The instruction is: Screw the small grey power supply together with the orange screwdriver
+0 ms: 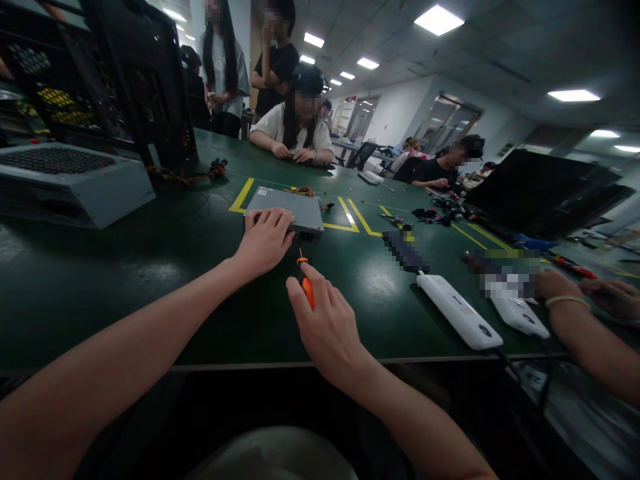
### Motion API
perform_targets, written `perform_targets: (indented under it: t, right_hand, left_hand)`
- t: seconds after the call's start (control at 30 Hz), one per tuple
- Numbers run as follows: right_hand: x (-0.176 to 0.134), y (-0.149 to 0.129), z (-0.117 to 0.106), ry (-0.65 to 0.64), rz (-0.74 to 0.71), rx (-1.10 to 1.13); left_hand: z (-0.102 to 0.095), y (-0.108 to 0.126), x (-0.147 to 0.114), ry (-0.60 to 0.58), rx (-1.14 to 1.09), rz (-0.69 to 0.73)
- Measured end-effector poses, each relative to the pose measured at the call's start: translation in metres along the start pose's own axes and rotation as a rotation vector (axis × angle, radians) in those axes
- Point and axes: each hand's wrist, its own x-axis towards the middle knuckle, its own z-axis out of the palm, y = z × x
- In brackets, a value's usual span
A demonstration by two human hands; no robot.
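Note:
A grey computer power supply unit (pixel 300 210) lies on the green table, with its socket side facing me. My left hand (pixel 266 241) grips its near left part, fingers over the top and thumb at the front edge. In my right hand (pixel 330 323) is a screwdriver (pixel 307 291) with an orange and black handle. Its thin shaft points away from me at the unit's near face; whether the tip touches it I cannot tell. Bundled cables (pixel 301 191) show behind the unit.
Another, larger-looking power supply (pixel 75 180) and a black computer case (pixel 135 80) stand at left. White power banks (pixel 457 310) lie at right, beside a co-worker's hands (pixel 555 287). Black panels (pixel 540 190) stand farther back. Across the table (pixel 210 340) sits another person.

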Motion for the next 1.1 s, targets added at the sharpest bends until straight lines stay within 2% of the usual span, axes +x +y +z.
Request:
perform_targets:
  t: [0.13,0.23,0.37,0.47,0.57,0.67,0.8,1.0,1.1]
  right_hand:
    - [0.001,0.005,0.003,0.126,0.144,0.060]
    - [0.000,0.001,0.002,0.082,0.233,0.147]
    - [-0.003,-0.012,0.001,-0.003,0.241,0.221]
    - [-0.003,-0.014,0.002,0.020,0.284,0.214]
    - [0.000,-0.011,0.002,0.058,0.383,0.257]
    - [0.002,-0.011,-0.001,0.018,0.464,0.406]
    - [0.000,-0.018,-0.001,-0.023,0.642,0.849]
    - [0.002,-0.019,0.005,-0.027,1.130,2.039]
    - [0.009,-0.015,0.008,0.003,1.388,2.371]
  left_hand:
    - [0.000,-0.001,0.000,-0.010,-0.011,0.023]
    - [0.001,-0.002,-0.001,-0.020,-0.019,0.042]
    - [0.002,-0.004,-0.002,-0.023,-0.028,0.053]
    - [0.000,-0.004,-0.002,-0.009,-0.058,0.075]
    - [-0.004,-0.003,-0.004,0.001,-0.088,0.167]
    - [-0.004,-0.002,-0.005,0.008,-0.122,0.273]
    - [-0.001,-0.002,-0.004,0.048,-0.190,0.272]
    - [-0.001,-0.003,-0.003,0.019,-0.184,0.300]
    - [-0.002,-0.004,-0.004,-0.002,-0.149,0.320]
